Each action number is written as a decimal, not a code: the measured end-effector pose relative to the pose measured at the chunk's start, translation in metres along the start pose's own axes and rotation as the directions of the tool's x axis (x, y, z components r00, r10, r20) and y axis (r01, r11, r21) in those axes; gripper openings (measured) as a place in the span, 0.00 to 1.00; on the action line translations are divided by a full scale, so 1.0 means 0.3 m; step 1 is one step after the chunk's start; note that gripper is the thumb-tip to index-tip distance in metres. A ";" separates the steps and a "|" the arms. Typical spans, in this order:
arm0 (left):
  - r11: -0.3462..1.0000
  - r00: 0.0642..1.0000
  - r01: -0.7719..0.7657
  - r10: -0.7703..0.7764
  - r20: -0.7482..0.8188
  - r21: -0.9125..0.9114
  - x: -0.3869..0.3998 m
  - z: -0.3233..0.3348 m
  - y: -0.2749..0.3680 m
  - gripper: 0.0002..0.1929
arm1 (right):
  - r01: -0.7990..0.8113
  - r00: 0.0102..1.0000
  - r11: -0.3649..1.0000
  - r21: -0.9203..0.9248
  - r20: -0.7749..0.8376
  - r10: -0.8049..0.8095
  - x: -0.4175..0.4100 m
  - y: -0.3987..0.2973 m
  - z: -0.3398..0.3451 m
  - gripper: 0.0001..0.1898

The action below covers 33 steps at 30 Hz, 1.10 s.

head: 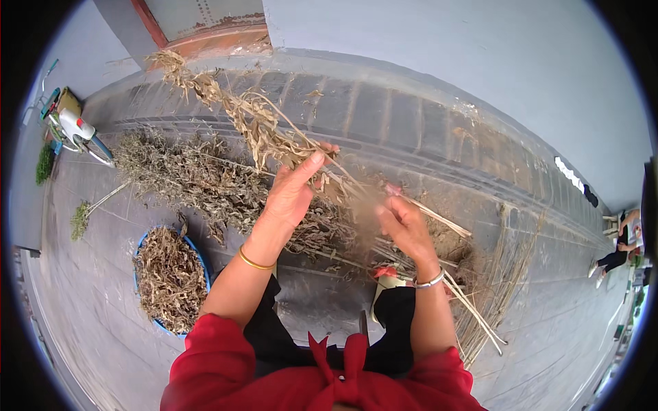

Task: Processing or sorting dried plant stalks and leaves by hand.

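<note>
My left hand (297,187) holds a long bunch of dried leafy stalks (252,128), with the thumb on top. The bunch reaches up and left towards the doorway. My right hand (406,226) is at the lower end of the bunch, its fingers bent; motion blur there hides whether it grips the stems. Under both hands a large heap of dried plants (205,180) lies on the paving, leafy parts to the left and pale stems to the right. A blue-rimmed tub (206,262) full of crumpled dry leaves (169,277) stands to the left of my knees.
Bare stalks (509,287) lie on the floor at the right. A small green-tipped plant (79,218) lies at the left, near a parked bicycle (77,126). A grey wall (462,56) runs behind the raised ledge. A seated person (619,251) is at the far right.
</note>
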<state>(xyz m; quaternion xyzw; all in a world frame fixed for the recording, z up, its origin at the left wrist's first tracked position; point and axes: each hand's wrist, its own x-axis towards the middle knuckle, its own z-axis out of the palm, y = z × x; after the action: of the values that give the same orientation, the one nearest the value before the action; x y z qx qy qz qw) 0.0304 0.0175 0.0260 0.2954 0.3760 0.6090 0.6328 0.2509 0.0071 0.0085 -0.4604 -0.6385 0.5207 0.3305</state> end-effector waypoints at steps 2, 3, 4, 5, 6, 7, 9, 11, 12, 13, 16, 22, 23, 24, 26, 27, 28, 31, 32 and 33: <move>1.000 1.000 -0.013 0.013 -0.017 0.013 -0.006 -0.016 -0.009 0.17 | -0.038 0.999 0.999 0.005 0.017 0.037 -0.002 -0.009 0.012 0.13; 0.999 0.999 -0.021 0.021 -0.031 0.028 -0.010 -0.022 -0.010 0.17 | -0.078 0.997 0.997 0.012 0.030 0.077 -0.002 -0.012 0.017 0.13; 0.997 0.999 -0.042 0.043 -0.022 0.064 -0.014 -0.018 0.002 0.15 | -0.074 0.997 0.997 0.014 0.037 0.073 0.001 -0.010 0.022 0.13; 0.997 0.998 -0.047 0.049 -0.028 0.067 -0.020 -0.018 0.006 0.15 | -0.026 1.000 0.999 0.028 0.016 0.026 0.006 -0.003 0.027 0.12; 0.988 0.998 -0.007 0.016 -0.060 0.157 -0.028 -0.017 0.008 0.14 | 0.021 1.000 0.999 0.039 -0.008 -0.020 0.011 0.002 0.030 0.11; 0.969 0.995 0.037 -0.014 -0.094 0.244 -0.033 -0.016 0.008 0.13 | 0.024 1.000 0.999 0.040 -0.004 -0.023 0.014 0.005 0.032 0.11; 0.976 0.994 0.039 -0.015 -0.113 0.216 -0.032 -0.026 0.000 0.13 | 0.018 1.000 0.997 0.070 -0.006 -0.017 0.018 0.009 0.036 0.10; 0.960 0.996 0.079 -0.066 -0.059 0.270 -0.027 -0.031 0.012 0.12 | 0.017 1.000 0.998 0.059 -0.026 -0.016 0.023 -0.006 0.041 0.09; 0.947 0.996 0.080 -0.066 -0.054 0.310 -0.029 -0.028 0.021 0.12 | 0.018 0.999 0.999 0.048 -0.046 -0.016 0.027 -0.009 0.045 0.09; 0.947 0.996 0.081 -0.066 -0.058 0.311 -0.024 -0.035 0.015 0.12 | 0.017 0.999 0.999 0.051 -0.044 -0.015 0.033 -0.005 0.050 0.09; 0.938 1.000 0.025 -0.021 -0.015 0.346 -0.009 -0.048 -0.004 0.13 | 0.006 0.995 0.998 0.058 -0.105 0.000 0.044 0.008 0.056 0.10; 0.915 0.997 0.061 -0.071 0.010 0.398 -0.015 -0.051 0.002 0.12 | 0.183 0.973 0.961 -0.207 -0.101 -0.207 0.066 0.066 0.052 0.12; 0.896 0.998 0.057 -0.058 -0.011 0.441 -0.015 -0.055 0.000 0.12 | 0.126 0.984 0.987 -0.102 -0.114 -0.138 0.063 0.049 0.058 0.11; 0.877 0.999 0.053 -0.048 -0.023 0.477 -0.014 -0.051 -0.006 0.12 | 0.065 0.990 0.998 -0.003 -0.125 -0.065 0.057 0.029 0.061 0.10; 0.857 0.996 0.093 -0.077 -0.052 0.506 -0.018 -0.035 -0.002 0.13 | 0.097 0.983 0.995 -0.027 -0.151 -0.100 0.060 0.055 0.069 0.10; 0.834 0.991 0.132 -0.103 -0.083 0.535 -0.019 -0.030 0.000 0.14 | 0.130 0.975 0.990 -0.049 -0.174 -0.137 0.064 0.066 0.075 0.09; 0.834 0.992 0.129 -0.102 -0.080 0.536 -0.024 -0.027 -0.004 0.14 | 0.132 0.975 0.990 -0.050 -0.177 -0.138 0.065 0.068 0.080 0.09; 0.621 0.965 -0.225 0.035 0.261 0.751 -0.076 -0.005 -0.095 0.18 | 0.106 0.954 0.994 0.002 -0.283 -0.101 0.076 0.060 0.090 0.07; 0.643 0.962 -0.220 0.018 0.273 0.733 -0.086 -0.008 -0.114 0.18 | 0.121 0.946 0.992 0.039 -0.307 -0.103 0.083 0.052 0.092 0.08; 0.666 0.959 -0.207 -0.008 0.284 0.717 -0.092 -0.003 -0.113 0.17 | 0.130 0.938 0.988 0.080 -0.332 -0.096 0.081 0.055 0.095 0.09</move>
<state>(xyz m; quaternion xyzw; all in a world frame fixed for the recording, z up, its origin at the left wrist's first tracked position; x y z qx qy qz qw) 0.0489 -0.0129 0.0004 0.6244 0.4862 0.3934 0.4679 0.2206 0.0201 -0.0156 -0.4856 -0.5732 0.4489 0.4839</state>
